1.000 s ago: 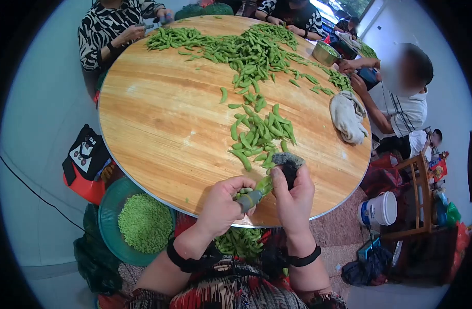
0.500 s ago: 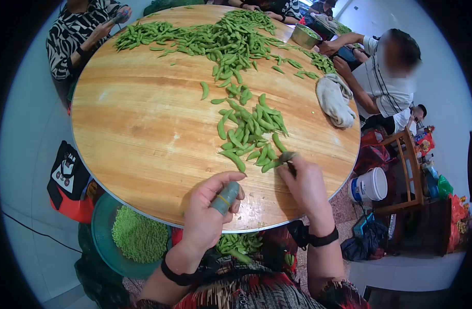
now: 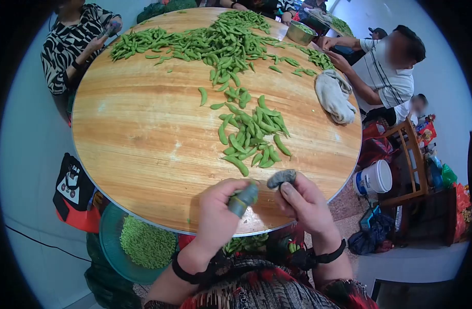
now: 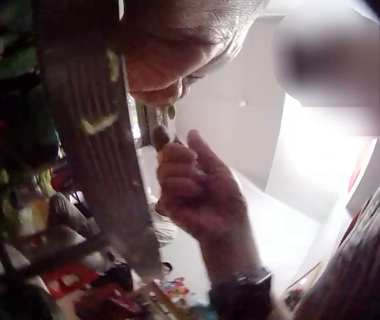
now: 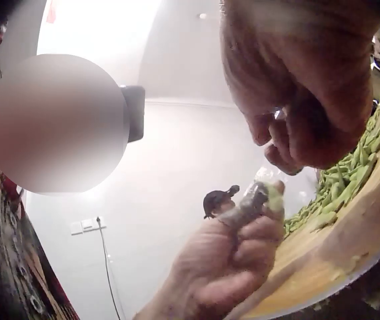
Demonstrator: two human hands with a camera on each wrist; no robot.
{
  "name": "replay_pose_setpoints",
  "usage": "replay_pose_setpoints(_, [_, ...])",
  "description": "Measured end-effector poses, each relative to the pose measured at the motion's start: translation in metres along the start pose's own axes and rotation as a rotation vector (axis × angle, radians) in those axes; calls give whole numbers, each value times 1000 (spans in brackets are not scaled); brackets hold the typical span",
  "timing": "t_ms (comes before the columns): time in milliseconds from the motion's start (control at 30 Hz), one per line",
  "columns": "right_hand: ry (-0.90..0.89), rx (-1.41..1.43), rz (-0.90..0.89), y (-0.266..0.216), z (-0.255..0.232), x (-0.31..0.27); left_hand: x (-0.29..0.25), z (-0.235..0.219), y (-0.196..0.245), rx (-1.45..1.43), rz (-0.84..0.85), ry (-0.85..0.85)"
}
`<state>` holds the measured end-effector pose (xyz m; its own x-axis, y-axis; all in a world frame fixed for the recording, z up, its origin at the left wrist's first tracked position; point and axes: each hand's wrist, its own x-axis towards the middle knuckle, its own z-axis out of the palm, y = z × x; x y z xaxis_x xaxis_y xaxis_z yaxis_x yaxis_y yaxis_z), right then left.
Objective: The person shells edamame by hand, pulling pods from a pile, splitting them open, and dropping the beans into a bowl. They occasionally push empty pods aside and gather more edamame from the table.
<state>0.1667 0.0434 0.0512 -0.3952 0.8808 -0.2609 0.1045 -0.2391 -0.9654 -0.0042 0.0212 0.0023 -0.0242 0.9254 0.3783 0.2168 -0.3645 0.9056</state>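
Observation:
My left hand (image 3: 218,208), with a grey-green sleeve banded in yellow over its thumb, pinches a green soybean pod at the thumb tip; only a bit of the pod (image 5: 274,198) shows. Just to its right, my right hand (image 3: 309,203) has curled fingers, a dark grey cover (image 3: 281,178) on the index finger and the thumb against it. Nothing shows in its grip. Both hands are above the near edge of the round wooden table (image 3: 143,134). Ahead of them lies a small heap of soybean pods (image 3: 251,131).
A larger pod pile (image 3: 220,44) spreads across the far side. A grey cloth (image 3: 335,97) and a metal bowl (image 3: 301,33) lie at the right. Below the left edge stands a teal basin (image 3: 110,232) of shelled beans. Other people sit around the table; a white bucket (image 3: 375,177) is on the floor.
My right hand reached to the small heap, then drew back toward the left hand. The left hand, loosely open half a second ago, now pinches a pod. The pod held earlier is gone.

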Motion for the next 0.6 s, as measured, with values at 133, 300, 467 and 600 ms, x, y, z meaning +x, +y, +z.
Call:
replay_pose_setpoints(133, [-109,49,92,4,7,-4,-6,4,4,-995,-555,102])
replay_pose_setpoints(300, [-181,212,118,17,2,-12,-12,19,4,-729,-374,176])
replay_pose_setpoints(467, [-185,258,108,24,-5,-15,-16,38,11,-666,-352,205])
replay_pose_setpoints(600, [-162,-8,-55,30,-10,-20,-18,37,20,-991,-605,120])
